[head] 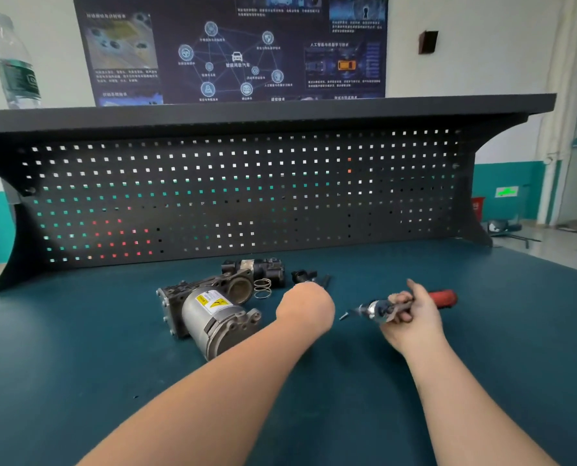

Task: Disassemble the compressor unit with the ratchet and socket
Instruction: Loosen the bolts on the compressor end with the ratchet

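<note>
Right of the heavy, rigid compressor unit [210,311], the ratchet [411,306] is gripped by the right hand [411,317]; left hand [305,306] fingers cannot be told

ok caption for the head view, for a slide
Right hand holds the ratchet; left hand reaches past the compressor unit.

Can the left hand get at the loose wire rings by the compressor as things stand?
Probably yes. The left hand sits just right of the wire rings, with bare bench between them. The compressor lies left of the rings, not across the path. Whether its fingers already hold something is hidden.
</note>
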Demonstrator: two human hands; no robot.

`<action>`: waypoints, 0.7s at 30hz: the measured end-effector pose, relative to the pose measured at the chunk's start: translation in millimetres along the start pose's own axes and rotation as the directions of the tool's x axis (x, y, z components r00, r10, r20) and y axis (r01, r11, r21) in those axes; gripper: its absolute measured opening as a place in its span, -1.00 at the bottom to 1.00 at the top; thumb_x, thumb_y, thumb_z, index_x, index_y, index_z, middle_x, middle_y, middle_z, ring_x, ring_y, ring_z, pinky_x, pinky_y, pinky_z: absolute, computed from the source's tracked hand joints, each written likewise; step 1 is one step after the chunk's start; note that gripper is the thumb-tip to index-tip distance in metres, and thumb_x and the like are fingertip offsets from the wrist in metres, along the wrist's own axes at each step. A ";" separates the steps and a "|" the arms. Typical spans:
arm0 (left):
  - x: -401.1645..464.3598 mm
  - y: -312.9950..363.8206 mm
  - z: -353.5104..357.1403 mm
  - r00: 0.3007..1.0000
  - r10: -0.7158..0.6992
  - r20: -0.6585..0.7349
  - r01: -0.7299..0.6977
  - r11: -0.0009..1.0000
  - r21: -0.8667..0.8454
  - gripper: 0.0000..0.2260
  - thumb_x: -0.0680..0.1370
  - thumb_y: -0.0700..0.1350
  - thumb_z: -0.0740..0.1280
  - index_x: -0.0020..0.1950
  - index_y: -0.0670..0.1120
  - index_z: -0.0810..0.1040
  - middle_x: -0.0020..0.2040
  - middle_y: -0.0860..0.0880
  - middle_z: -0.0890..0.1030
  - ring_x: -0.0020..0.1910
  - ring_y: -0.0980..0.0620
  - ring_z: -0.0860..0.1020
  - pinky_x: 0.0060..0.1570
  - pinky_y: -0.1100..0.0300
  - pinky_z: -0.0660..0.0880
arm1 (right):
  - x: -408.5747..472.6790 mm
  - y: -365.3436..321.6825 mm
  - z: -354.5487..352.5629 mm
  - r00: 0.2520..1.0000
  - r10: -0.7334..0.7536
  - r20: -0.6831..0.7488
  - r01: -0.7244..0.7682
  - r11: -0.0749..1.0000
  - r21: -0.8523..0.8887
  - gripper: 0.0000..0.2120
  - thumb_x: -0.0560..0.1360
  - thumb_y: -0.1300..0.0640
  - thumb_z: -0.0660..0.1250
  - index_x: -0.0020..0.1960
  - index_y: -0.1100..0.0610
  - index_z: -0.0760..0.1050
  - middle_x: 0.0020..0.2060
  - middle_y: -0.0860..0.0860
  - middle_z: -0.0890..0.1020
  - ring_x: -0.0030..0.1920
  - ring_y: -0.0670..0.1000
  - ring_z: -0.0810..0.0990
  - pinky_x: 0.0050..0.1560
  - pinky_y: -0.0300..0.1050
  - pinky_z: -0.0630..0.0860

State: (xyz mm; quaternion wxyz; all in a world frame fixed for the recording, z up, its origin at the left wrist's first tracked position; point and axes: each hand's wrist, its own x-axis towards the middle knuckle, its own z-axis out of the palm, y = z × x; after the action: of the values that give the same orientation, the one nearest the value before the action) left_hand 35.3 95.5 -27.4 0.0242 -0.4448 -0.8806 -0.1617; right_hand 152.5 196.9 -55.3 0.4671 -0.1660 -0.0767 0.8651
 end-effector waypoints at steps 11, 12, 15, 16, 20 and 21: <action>17.9 -7.0 31.5 0.981 -0.142 0.133 0.108 0.966 0.234 -0.65 0.54 -0.26 0.14 0.31 -0.16 0.44 0.27 -0.10 0.49 0.22 -0.15 0.48 0.03 0.07 0.45 | 3.0 22.0 3.5 0.998 -0.013 -0.069 -0.020 0.894 -0.448 -0.64 0.55 0.06 0.28 -0.35 0.10 0.26 -0.65 -0.03 0.38 -0.76 -0.12 0.14 -0.68 -0.42 0.09; 16.4 -7.8 31.5 0.981 -0.141 0.137 0.107 0.968 0.229 -0.65 0.54 -0.25 0.14 0.31 -0.16 0.44 0.27 -0.10 0.49 0.23 -0.14 0.48 0.04 0.08 0.44 | 3.1 23.1 3.3 0.997 -0.016 -0.075 -0.022 0.878 -0.479 -0.66 0.55 0.07 0.28 -0.34 0.10 0.26 -0.63 -0.02 0.38 -0.76 -0.12 0.14 -0.68 -0.43 0.09; 11.3 -10.7 30.3 0.983 -0.128 0.132 0.095 0.969 0.230 -0.68 0.55 -0.23 0.16 0.30 -0.15 0.46 0.27 -0.10 0.50 0.24 -0.13 0.48 0.04 0.09 0.43 | 1.1 25.5 3.0 0.995 -0.031 -0.099 -0.032 0.819 -0.573 -0.68 0.54 0.10 0.28 -0.33 0.11 0.26 -0.59 0.01 0.39 -0.76 -0.11 0.13 -0.68 -0.43 0.10; 10.0 -11.7 29.4 0.985 -0.120 0.127 0.089 0.969 0.229 -0.68 0.56 -0.23 0.16 0.30 -0.16 0.46 0.26 -0.10 0.50 0.23 -0.14 0.49 0.03 0.09 0.43 | 0.3 26.5 2.8 0.995 -0.027 -0.101 -0.038 0.805 -0.592 -0.68 0.54 0.11 0.27 -0.33 0.11 0.26 -0.60 0.01 0.39 -0.76 -0.11 0.13 -0.68 -0.43 0.10; 2.3 -13.2 24.2 0.987 -0.095 0.132 0.063 0.971 0.231 -0.69 0.56 -0.25 0.17 0.29 -0.17 0.46 0.25 -0.11 0.51 0.22 -0.15 0.49 -0.02 0.09 0.43 | -2.5 27.7 3.0 0.995 -0.007 -0.101 -0.051 0.825 -0.563 -0.66 0.55 0.14 0.24 -0.37 0.10 0.23 -0.67 -0.02 0.37 -0.76 -0.12 0.12 -0.68 -0.43 0.05; -1.5 -11.8 21.0 0.988 -0.089 0.130 0.060 0.975 0.214 -0.69 0.55 -0.27 0.17 0.28 -0.18 0.46 0.25 -0.12 0.51 0.21 -0.16 0.50 -0.01 0.09 0.44 | -3.1 26.9 3.7 0.994 -0.006 -0.105 -0.052 0.836 -0.547 -0.65 0.55 0.14 0.23 -0.37 0.10 0.22 -0.68 -0.02 0.37 -0.76 -0.12 0.12 -0.69 -0.43 0.05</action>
State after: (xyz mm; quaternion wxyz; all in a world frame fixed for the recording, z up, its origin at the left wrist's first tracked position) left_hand 29.0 94.3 -50.7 0.0037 -0.4167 -0.9083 -0.0374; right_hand 131.7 179.6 -58.9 0.3929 -0.3380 -0.2950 0.8027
